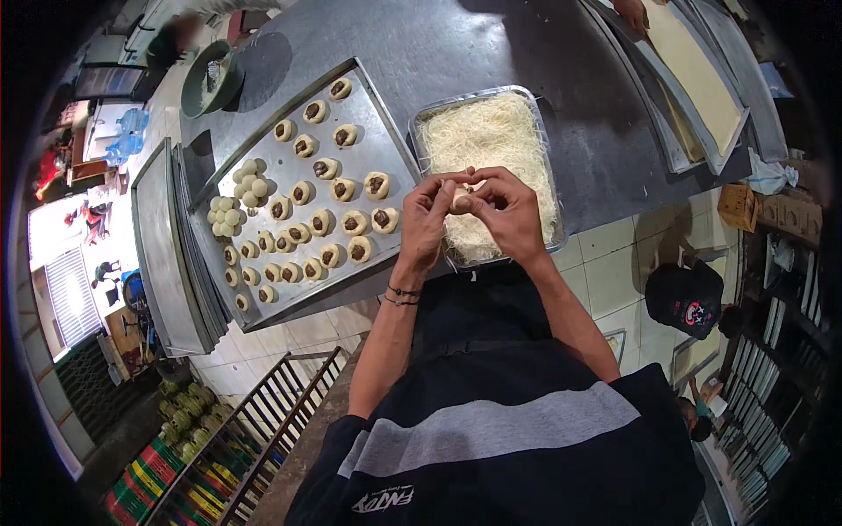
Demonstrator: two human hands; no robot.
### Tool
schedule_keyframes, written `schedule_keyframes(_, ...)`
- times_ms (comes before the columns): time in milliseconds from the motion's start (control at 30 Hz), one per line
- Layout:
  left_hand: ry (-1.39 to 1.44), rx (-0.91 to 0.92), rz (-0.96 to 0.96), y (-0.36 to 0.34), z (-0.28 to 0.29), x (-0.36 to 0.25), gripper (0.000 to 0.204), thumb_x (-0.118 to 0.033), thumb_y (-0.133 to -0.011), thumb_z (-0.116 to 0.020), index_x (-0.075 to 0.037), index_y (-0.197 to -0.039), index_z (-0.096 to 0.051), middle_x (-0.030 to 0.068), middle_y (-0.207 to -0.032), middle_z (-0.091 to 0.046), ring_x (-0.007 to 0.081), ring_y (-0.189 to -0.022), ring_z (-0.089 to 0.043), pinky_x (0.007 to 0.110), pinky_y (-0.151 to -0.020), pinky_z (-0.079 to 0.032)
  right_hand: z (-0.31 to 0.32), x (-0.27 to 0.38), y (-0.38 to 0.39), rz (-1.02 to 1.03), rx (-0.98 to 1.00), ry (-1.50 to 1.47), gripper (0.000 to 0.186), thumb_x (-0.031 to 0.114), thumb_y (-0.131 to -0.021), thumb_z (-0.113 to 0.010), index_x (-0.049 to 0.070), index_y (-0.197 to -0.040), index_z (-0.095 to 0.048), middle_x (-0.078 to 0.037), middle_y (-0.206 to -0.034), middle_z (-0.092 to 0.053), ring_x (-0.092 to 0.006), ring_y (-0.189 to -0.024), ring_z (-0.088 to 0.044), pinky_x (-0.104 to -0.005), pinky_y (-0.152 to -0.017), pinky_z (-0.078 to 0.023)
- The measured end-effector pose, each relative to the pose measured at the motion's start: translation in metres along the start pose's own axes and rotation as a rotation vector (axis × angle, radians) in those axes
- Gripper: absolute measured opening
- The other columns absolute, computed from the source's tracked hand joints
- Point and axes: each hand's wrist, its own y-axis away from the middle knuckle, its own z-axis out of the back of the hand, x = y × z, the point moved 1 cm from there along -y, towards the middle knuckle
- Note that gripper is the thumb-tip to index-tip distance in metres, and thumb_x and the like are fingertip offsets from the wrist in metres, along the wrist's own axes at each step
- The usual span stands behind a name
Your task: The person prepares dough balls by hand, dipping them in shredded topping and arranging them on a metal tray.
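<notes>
Both hands are engaged: the left hand (427, 216) and the right hand (510, 213) meet with thumbs and fingertips pinched on a small pale dough piece (462, 199). The piece is held above the near half of a metal pan (550, 167) of pale shreds (478, 131); fingers cover much of it, so its full shape cannot be confirmed. Judged handling: light, soft and pliable, possibly slightly tacky, easily dented or torn under hard pressure. Recommended hold is by the rim with the finger pads, pressure light and even, keeping nails off the surface. Directly below the grip are the shreds, judged loose and likely to stick on contact. Left of the grip, just beside the pan, runs the raised edge of a flat tray (377, 138) bearing filled dough rounds (353, 222), with plain dough balls (256, 186) grouped toward its far left side; a low sideways pass could catch that edge or the nearest rounds. Beyond the grip, past the pan's far rim, the metal tabletop (377, 44) offers room for movement, as does the stretch to the right before the stacked trays (728, 131). Toward the body, room is tight: the pan reaches the table's near edge, and any overhang cannot be determined.
</notes>
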Motion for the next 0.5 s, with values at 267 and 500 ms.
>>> schedule_keyframes(267, -0.192, -0.008, -0.188, 0.027, 0.012, 0.0, 0.049, -0.013, -0.106, -0.061, -0.002, -0.153, -0.049, 0.0159, -0.147, -0.06, 0.0222, -0.137, -0.055, 0.036, -0.112, -0.047, -0.01, 0.011, -0.005, -0.243, 0.232, -0.256, 0.011, 0.003, -0.091, -0.079, -0.001, -0.096, -0.07, -0.001, -0.093, -0.064, -0.0066, -0.085, -0.063, -0.0219, -0.073, -0.054)
schedule_keyframes(500, -0.261, -0.018, -0.267, 0.035, -0.007, -0.018, 0.054, -0.021, -0.114, -0.041, -0.011, -0.165, -0.027, 0.0182, -0.147, -0.059, 0.0172, -0.117, -0.066, 0.029, -0.094, -0.056, -0.014, 0.016, 0.0, 0.094, 0.175, 0.167, 0.017, -0.002, -0.083, -0.08, -0.004, -0.098, -0.072, -0.008, -0.101, -0.063, -0.012, -0.077, -0.063, -0.028, -0.066, -0.052)
